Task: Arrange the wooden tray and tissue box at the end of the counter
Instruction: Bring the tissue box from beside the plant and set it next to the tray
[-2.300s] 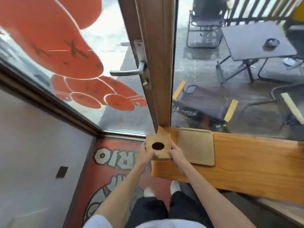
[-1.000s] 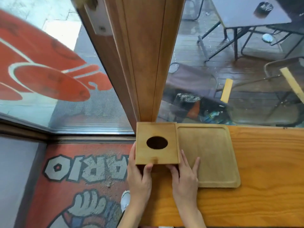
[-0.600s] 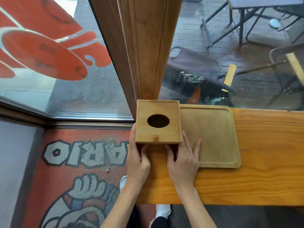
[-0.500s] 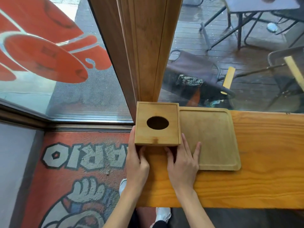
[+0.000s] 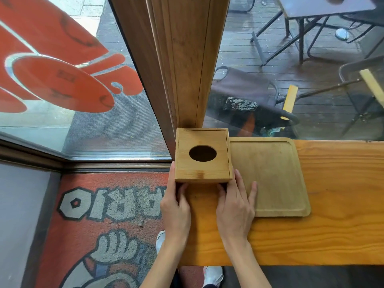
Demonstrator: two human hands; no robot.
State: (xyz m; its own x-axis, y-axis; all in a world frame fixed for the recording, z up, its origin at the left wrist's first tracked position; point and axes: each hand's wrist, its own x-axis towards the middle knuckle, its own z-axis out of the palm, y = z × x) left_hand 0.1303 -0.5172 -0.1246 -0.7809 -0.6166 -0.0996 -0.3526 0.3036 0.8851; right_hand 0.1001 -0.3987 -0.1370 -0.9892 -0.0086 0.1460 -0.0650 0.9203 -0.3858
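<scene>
A wooden tissue box (image 5: pixel 202 169) with an oval hole in its top stands at the far left corner of the wooden counter (image 5: pixel 332 235), against the window post. A flat wooden tray (image 5: pixel 276 177) lies right beside it, touching its right side. My left hand (image 5: pixel 176 208) grips the box's near left corner, fingers along its left side. My right hand (image 5: pixel 235 204) holds the box's near right corner, its outer fingers resting on the tray's left edge.
A wooden door post (image 5: pixel 187 59) rises directly behind the box. Window glass runs along the counter's far edge, with outdoor chairs and a table beyond. The counter's left end drops off to a red printed floor mat (image 5: pixel 99 225).
The box has gone from held off the counter's end to standing in the corner against the post. Over the last half second my hands and the box barely moved.
</scene>
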